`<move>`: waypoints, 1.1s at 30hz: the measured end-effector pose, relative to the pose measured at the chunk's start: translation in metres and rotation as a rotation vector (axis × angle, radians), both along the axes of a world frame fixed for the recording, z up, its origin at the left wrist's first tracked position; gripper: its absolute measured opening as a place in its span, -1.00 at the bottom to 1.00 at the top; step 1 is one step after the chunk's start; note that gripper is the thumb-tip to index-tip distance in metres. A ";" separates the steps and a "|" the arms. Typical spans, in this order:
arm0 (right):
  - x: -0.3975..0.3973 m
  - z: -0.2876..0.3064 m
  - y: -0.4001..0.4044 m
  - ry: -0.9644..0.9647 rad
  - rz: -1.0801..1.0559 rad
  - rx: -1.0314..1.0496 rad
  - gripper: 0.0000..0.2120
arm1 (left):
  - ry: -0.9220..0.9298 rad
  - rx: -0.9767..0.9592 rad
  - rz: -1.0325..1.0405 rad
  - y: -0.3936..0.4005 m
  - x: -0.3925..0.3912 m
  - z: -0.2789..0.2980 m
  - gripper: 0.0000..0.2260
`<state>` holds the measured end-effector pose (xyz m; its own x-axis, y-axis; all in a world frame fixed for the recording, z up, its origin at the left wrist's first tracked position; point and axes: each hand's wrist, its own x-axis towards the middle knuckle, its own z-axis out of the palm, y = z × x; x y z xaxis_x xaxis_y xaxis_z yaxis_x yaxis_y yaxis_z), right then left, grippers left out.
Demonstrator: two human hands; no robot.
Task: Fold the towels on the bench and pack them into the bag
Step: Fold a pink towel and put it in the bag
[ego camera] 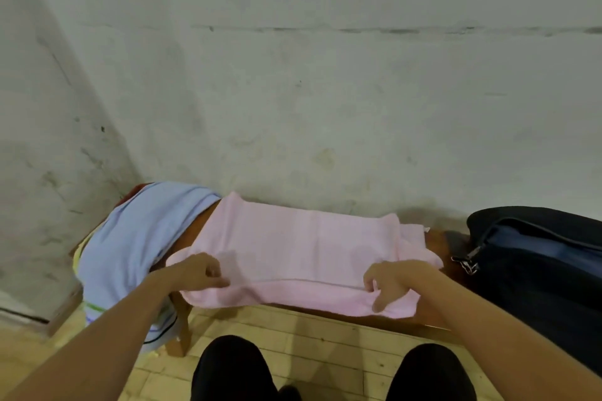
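Observation:
A pink towel [293, 244] lies spread along the wooden bench [438, 239], its near edge hanging over the front. My left hand [198, 270] pinches the towel's near left corner. My right hand [389, 283] grips the near right corner, fingers curled into the cloth. A light blue towel [136, 238] is draped over the bench's left end, with a yellow-edged cloth [78, 254] partly hidden beneath it. The dark navy bag [537, 254] sits on the bench's right end, to the right of my right hand.
A rough white wall [325, 91] runs right behind the bench and meets a side wall at the left. The floor [309, 325] in front is pale wood planks. My knees in black trousers [234, 368] are close to the bench's front edge.

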<state>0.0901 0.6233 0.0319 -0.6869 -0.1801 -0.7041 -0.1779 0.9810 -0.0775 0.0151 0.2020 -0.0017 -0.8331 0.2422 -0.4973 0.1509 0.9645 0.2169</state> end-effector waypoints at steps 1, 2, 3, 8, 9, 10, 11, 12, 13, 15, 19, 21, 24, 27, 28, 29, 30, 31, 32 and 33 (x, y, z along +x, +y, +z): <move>-0.003 0.000 -0.001 0.009 -0.019 -0.022 -0.60 | 0.090 0.104 0.082 0.001 -0.002 -0.004 -0.76; -0.007 0.000 -0.003 0.030 -0.047 -0.058 -0.64 | 0.167 0.162 0.167 0.001 -0.004 -0.009 -0.75; -0.010 -0.001 -0.006 0.070 -0.079 -0.113 -0.65 | 0.233 0.181 0.216 0.002 -0.007 -0.012 -0.69; -0.015 -0.022 -0.029 0.327 -0.129 -0.129 -0.73 | 0.192 -0.020 0.280 0.022 -0.013 -0.028 -0.18; -0.013 -0.024 -0.033 0.318 -0.116 -0.089 -0.68 | 0.178 -0.066 0.283 0.025 -0.015 -0.030 -0.10; -0.012 -0.028 -0.035 0.301 -0.121 -0.084 -0.61 | 0.174 -0.131 0.270 0.027 -0.018 -0.032 -0.02; -0.010 -0.030 -0.036 0.281 -0.140 -0.131 -0.55 | 0.161 -0.190 0.264 0.027 -0.022 -0.034 0.03; -0.007 -0.033 -0.035 0.255 -0.163 -0.208 -0.49 | 0.127 -0.228 0.266 0.029 -0.026 -0.036 0.00; -0.004 -0.034 -0.035 0.236 -0.176 -0.294 -0.43 | 0.095 -0.256 0.276 0.029 -0.029 -0.037 -0.06; 0.004 -0.040 -0.034 0.241 -0.234 -0.464 -0.40 | 0.088 -0.308 0.287 0.040 -0.031 -0.035 -0.14; 0.009 -0.039 -0.011 0.601 -0.298 -0.336 -0.70 | 0.223 -0.173 0.122 0.108 -0.021 -0.031 -0.21; 0.011 -0.033 0.010 0.683 -0.170 -0.043 -0.69 | 0.223 -0.077 -0.038 0.153 -0.007 -0.029 -0.21; 0.020 -0.028 0.031 0.604 -0.143 0.123 -0.67 | 0.109 -0.066 -0.142 0.205 0.013 -0.028 -0.28; 0.030 -0.030 0.042 0.484 -0.160 0.173 -0.74 | 0.078 -0.177 -0.151 0.223 0.015 -0.034 -0.23; 0.034 -0.031 0.047 0.444 -0.158 0.191 -0.76 | 0.088 -0.203 -0.142 0.225 0.013 -0.036 -0.21; 0.038 -0.031 0.050 0.422 -0.144 0.207 -0.78 | 0.099 -0.222 -0.130 0.225 0.010 -0.038 -0.20; 0.042 -0.029 0.052 0.409 -0.123 0.228 -0.79 | 0.110 -0.238 -0.122 0.223 0.008 -0.038 -0.19; 0.045 -0.026 0.054 0.412 -0.105 0.251 -0.80 | 0.118 -0.250 -0.120 0.224 0.007 -0.038 -0.19; 0.048 -0.024 0.056 0.428 -0.093 0.266 -0.80 | 0.118 -0.261 -0.118 0.225 0.007 -0.038 -0.19; 0.050 -0.024 0.056 0.450 -0.090 0.275 -0.77 | 0.114 -0.266 -0.111 0.226 0.007 -0.038 -0.19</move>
